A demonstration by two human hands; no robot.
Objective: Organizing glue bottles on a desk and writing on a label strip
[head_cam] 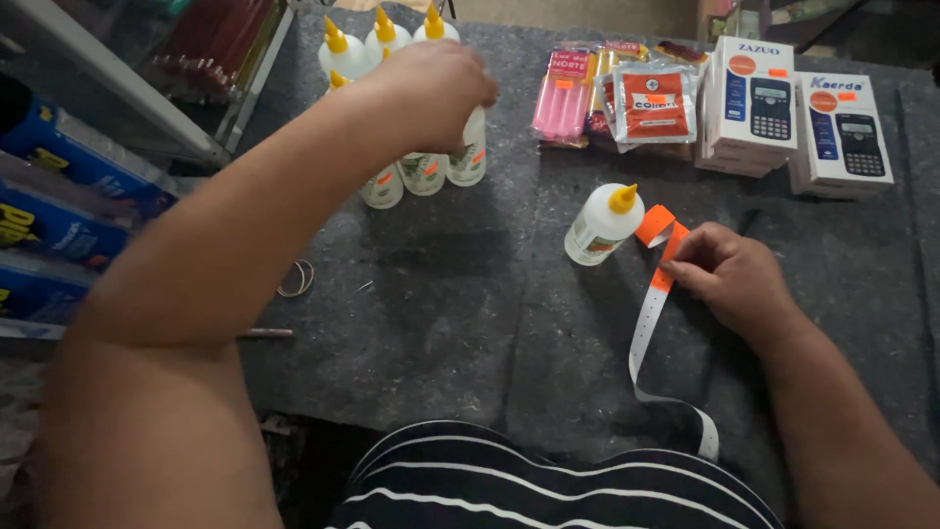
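My left hand (431,93) reaches forward and closes over the top of a white glue bottle (470,152) in a group of glue bottles (377,44) with yellow caps at the back of the grey felt table (441,313). My right hand (729,274) pinches a strip of orange stickers (661,230) whose white backing tape (646,333) trails toward me. One more glue bottle (602,225) stands alone just left of that strip.
Two boxed calculators (798,113) stand at the back right, with pink and orange packets (612,93) beside them. A rubber band (296,278) lies on the felt at left. A glass shelf with blue boxes (59,206) fills the left side.
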